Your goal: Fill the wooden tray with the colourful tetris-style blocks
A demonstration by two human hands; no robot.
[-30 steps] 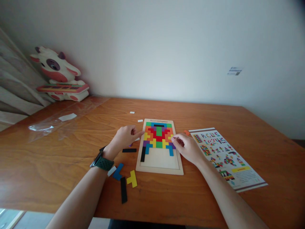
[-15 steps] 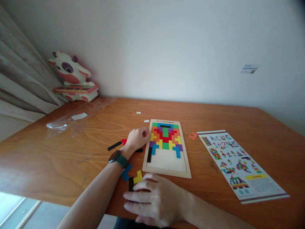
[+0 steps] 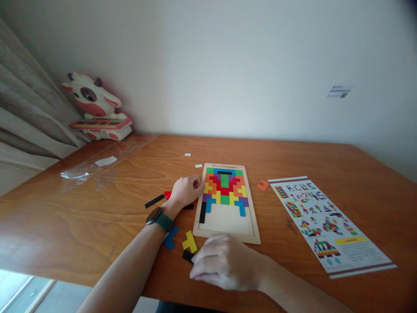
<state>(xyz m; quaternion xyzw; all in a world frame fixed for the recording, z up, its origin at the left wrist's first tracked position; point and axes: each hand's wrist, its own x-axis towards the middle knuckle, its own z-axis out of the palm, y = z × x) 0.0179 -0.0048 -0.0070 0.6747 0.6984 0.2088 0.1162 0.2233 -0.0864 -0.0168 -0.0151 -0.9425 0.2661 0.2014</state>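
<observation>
A wooden puzzle board (image 3: 227,238) lies before me, its upper part filled with coloured block pieces and its lower part bare. My left hand (image 3: 187,189), with a watch on the wrist, rests curled against the board's left edge; nothing shows in it. My right hand (image 3: 224,263) is below the board, fingers bent together on a black piece (image 3: 187,256), mostly covered by them. Just beyond that lies a yellow piece (image 3: 190,241), and a blue piece (image 3: 170,238) sits beside my left forearm. A long black piece (image 3: 154,201) and a partly hidden red piece (image 3: 167,194) lie behind the left wrist.
Right of the board are an orange piece (image 3: 263,185) and a printed pattern sheet (image 3: 325,226). Clear plastic wrapping (image 3: 87,171) lies at the left, near a cow-shaped toy keyboard (image 3: 97,108). Two small white scraps (image 3: 198,166) lie behind the board.
My right hand has shifted slightly right, its spread fingers drawing together. The black piece under it has turned and slid right and down. The left hand stays by the board.
</observation>
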